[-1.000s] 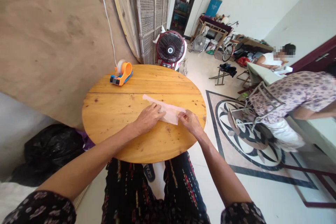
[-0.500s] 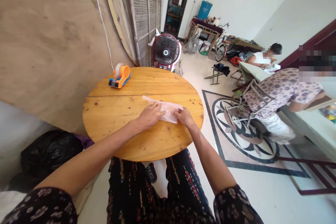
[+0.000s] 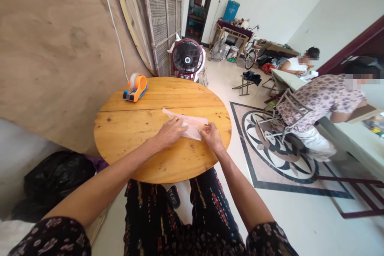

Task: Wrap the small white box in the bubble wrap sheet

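A small pinkish, translucent plastic wrap lies on the round wooden table, its upper left corner reaching out past my left hand. My left hand rests on the left part of the wrap, fingers curled and thumb pressed against it. At the right end, my right hand pinches the wrap's edge between thumb and fingers. Whether anything is inside the wrap I cannot make out. An orange and blue tape dispenser with a roll of clear tape stands at the table's far left.
A red and white fan heater stands just behind the table. Black plastic bags lie at the lower left. On the right, two people sit at a long pale table, one on a folding chair. A small stool stands farther back.
My right hand's fingers have shifted slightly at the wrap's right edge. The left hand keeps its place on the wrap. The view has moved a little, and the nearer seated person's head has turned.
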Motion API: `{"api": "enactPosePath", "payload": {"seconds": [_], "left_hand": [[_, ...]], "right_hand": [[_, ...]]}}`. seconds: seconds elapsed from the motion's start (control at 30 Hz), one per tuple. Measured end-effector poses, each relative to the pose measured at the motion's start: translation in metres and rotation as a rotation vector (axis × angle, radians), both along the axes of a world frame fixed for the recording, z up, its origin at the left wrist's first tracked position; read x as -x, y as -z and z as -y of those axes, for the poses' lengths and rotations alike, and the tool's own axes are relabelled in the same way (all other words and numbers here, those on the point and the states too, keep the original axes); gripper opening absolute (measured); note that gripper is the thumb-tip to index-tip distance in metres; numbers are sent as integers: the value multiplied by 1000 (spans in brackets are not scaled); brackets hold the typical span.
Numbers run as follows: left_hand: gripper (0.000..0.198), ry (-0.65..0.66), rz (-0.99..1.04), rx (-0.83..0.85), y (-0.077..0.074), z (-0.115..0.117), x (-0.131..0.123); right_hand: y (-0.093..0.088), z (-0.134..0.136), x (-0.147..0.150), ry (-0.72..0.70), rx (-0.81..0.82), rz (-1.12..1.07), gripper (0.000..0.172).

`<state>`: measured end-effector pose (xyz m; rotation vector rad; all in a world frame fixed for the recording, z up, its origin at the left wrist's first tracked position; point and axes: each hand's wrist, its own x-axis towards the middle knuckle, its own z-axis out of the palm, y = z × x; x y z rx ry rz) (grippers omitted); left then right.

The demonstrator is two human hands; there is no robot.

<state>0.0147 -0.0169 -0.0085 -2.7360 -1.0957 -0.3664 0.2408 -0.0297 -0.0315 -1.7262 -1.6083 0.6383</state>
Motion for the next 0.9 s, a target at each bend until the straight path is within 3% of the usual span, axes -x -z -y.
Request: {"api": "enactPosePath", "payload": {"seconds": [0.17, 0.37, 0.6, 0.77, 0.9], "left_hand": [[37, -14, 32, 22, 0, 0, -1], [38, -61, -36, 58, -5, 4, -4], [36, -76, -55, -21, 0, 5, -9], [35, -95, -70, -30, -2, 9, -12], [34, -149, -75, -41, -3, 19, -22]], "right_hand": [[0, -3, 7, 7, 61, 104, 42], [-1, -3, 5, 162, -113, 21, 28], [18, 19, -4, -145, -319, 13, 21], [15, -1, 2, -186, -227, 73, 34], [10, -22, 5, -109, -87, 115, 30]]}}
